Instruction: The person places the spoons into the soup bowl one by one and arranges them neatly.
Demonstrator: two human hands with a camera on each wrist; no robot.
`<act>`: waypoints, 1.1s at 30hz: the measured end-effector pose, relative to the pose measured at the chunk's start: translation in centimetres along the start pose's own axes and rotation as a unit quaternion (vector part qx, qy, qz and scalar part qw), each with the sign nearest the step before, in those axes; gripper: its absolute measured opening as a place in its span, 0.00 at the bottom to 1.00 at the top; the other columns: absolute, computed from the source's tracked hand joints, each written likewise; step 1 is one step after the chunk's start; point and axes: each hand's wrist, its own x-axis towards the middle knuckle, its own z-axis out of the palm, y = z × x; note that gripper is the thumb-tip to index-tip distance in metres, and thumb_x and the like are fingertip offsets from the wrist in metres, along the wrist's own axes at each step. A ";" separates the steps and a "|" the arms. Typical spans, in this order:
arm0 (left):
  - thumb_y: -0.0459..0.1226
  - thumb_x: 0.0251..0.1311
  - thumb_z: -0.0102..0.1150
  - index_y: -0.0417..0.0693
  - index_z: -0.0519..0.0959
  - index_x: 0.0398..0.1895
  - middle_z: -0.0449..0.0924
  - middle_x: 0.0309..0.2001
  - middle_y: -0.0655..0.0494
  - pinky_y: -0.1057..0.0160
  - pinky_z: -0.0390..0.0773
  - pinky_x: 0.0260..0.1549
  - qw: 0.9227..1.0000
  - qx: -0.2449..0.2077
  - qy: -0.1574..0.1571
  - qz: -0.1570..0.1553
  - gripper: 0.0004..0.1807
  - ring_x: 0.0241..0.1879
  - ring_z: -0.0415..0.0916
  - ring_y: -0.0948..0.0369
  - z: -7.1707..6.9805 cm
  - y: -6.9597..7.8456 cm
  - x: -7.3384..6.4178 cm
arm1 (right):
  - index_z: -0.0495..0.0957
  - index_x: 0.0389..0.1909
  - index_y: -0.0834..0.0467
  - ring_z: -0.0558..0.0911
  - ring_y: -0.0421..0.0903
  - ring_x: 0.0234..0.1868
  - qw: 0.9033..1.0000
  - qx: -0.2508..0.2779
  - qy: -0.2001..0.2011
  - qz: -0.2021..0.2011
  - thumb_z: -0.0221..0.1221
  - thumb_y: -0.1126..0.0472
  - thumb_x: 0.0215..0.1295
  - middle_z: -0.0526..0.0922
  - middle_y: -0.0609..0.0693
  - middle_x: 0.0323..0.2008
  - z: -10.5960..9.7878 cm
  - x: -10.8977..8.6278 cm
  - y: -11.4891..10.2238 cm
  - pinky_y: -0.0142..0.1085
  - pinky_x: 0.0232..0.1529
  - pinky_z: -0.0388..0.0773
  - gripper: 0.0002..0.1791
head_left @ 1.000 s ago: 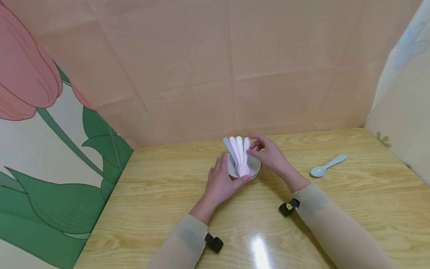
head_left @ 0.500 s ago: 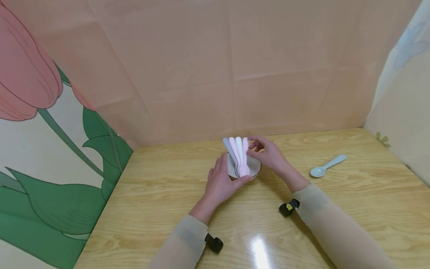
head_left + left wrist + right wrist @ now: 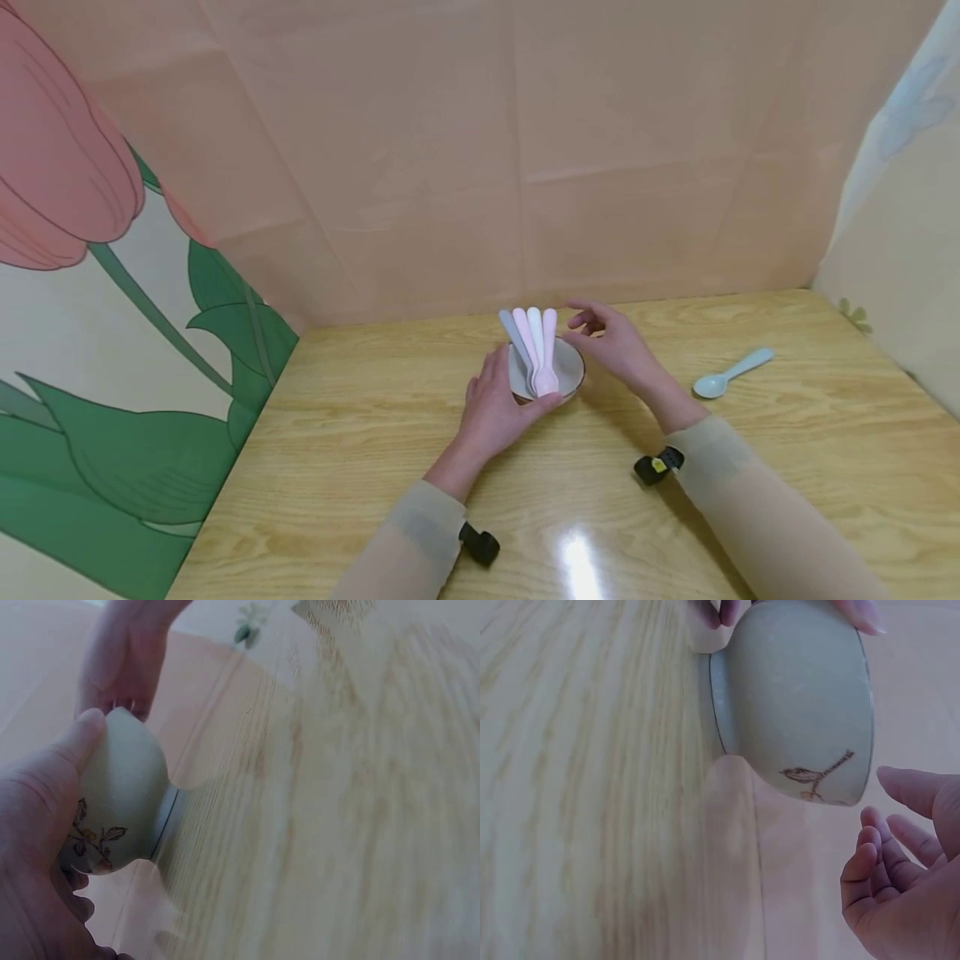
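Note:
A small white bowl [image 3: 567, 373] with a dark rim stands on the wooden table; the left wrist view shows a painted sprig on its outer wall. My left hand [image 3: 493, 407] grips it, thumb [image 3: 88, 731] at the near rim and fingers round the left side. Several spoons lean in the bowl, fanned with handles up: a grey spoon [image 3: 514, 331], a white spoon [image 3: 535, 321] and pink ones, the front pink spoon [image 3: 548, 367] on the right. Just right of the rim is my right hand [image 3: 617, 343], fingers loosely bent, holding nothing and apart from the bowl.
A pale blue spoon [image 3: 731, 373] lies on the table [image 3: 787, 467] to the right of the hands. Behind the bowl rises a pinkish backdrop [image 3: 420, 208] at the table's back edge. A tulip-printed sheet [image 3: 142, 450] borders the left side.
My right hand has let go of the front pink spoon's handle and drawn back to the right. That spoon now leans in the bowl with the others. My left hand keeps its grip.

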 end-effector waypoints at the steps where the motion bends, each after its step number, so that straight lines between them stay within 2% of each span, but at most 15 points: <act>1: 0.70 0.63 0.71 0.48 0.54 0.89 0.67 0.78 0.51 0.37 0.63 0.74 1.000 -0.002 -0.001 0.000 0.62 0.73 0.70 0.52 0.0 0.0 0.0 | 0.75 0.76 0.60 0.80 0.55 0.51 1.000 0.000 0.002 0.000 0.69 0.61 0.78 0.85 0.62 0.54 -0.2 -0.2 0.0 0.33 0.44 0.76 0.30; 8: 0.70 0.63 0.72 0.50 0.54 0.89 0.66 0.78 0.52 0.38 0.61 0.75 1.000 -0.004 -0.007 -0.003 0.63 0.73 0.69 0.52 0.2 0.1 0.0 | 0.73 0.78 0.60 0.79 0.54 0.51 1.000 -0.010 0.009 0.003 0.69 0.59 0.78 0.85 0.61 0.54 -1.9 -1.2 0.1 0.31 0.43 0.75 0.32; 18: 0.69 0.62 0.73 0.49 0.55 0.88 0.66 0.79 0.50 0.38 0.62 0.75 1.000 -0.001 -0.001 0.001 0.62 0.74 0.69 0.52 0.3 0.6 0.1 | 0.70 0.81 0.61 0.81 0.57 0.55 0.998 -0.063 0.015 0.022 0.68 0.53 0.80 0.84 0.61 0.57 -5.1 -2.3 0.5 0.29 0.45 0.76 0.35; 27: 0.69 0.62 0.73 0.49 0.54 0.89 0.65 0.80 0.52 0.37 0.58 0.77 1.000 -0.003 -0.007 -0.004 0.63 0.75 0.67 0.53 0.3 0.7 0.1 | 0.66 0.84 0.61 0.81 0.59 0.58 0.994 -0.103 0.008 0.024 0.64 0.48 0.83 0.83 0.60 0.59 -8.4 -4.2 1.4 0.24 0.45 0.73 0.38; 33: 0.69 0.62 0.73 0.47 0.55 0.88 0.66 0.79 0.51 0.35 0.60 0.76 1.000 0.000 -0.001 -0.001 0.62 0.74 0.68 0.51 0.4 0.5 0.2 | 0.67 0.83 0.62 0.83 0.61 0.57 0.990 -0.138 0.012 0.020 0.62 0.47 0.84 0.83 0.61 0.59 -10.2 -5.4 1.9 0.25 0.43 0.74 0.37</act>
